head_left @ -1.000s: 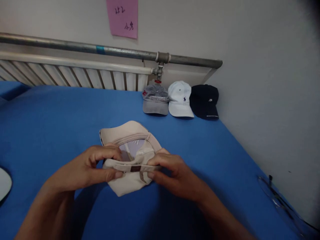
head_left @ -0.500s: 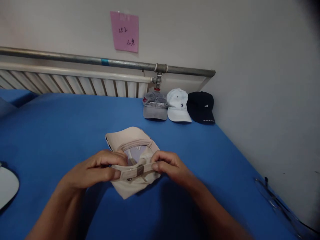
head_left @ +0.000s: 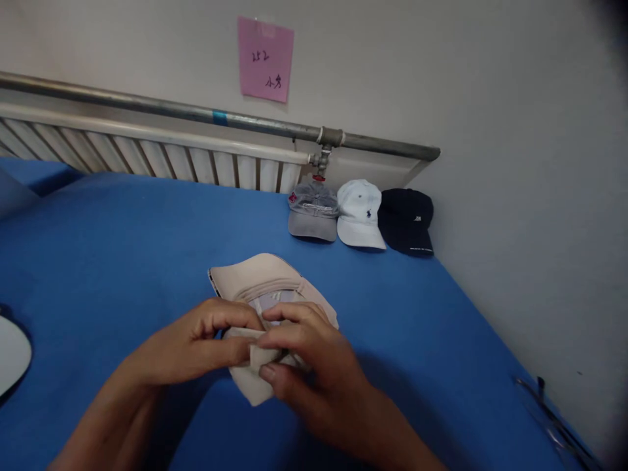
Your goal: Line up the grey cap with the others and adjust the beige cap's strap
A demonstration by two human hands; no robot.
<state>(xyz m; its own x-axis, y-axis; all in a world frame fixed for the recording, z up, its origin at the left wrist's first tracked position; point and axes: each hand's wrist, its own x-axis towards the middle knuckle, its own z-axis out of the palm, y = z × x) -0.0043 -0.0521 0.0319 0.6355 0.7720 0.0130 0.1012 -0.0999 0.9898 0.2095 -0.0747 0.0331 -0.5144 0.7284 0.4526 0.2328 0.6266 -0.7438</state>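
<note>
The beige cap (head_left: 255,278) lay upside down near the middle of a blue table cover (head_left: 122,248), its brim pointing away from the person and its inside showing between the two hands. The cover ran back to a white ribbed radiator (head_left: 147,154) along a pale wall, with a grey metal pipe (head_left: 147,106) above it and a valve (head_left: 320,160) where the pipe met the radiator. A pink note (head_left: 265,59) with handwriting was stuck on the wall above the pipe. In the far right corner of the cover three more caps sat in a row, brims toward the person: a grey cap (head_left: 313,210), a white cap (head_left: 360,212) just beside it, and a dark cap (head_left: 407,221) next to the side wall. A pale rounded object (head_left: 12,353) showed at the left edge, only partly in view.

The left hand (head_left: 196,347) reached in from the lower left, forearm low over the cover, fingers curled and pinching the rear edge of the beige cap. The right hand (head_left: 304,360) came in from the lower right and met the left one, its thumb and fingers closed on a folded bit of the same rear fabric. The two hands were touching over the back of the cap, which rested on the cover.
</note>
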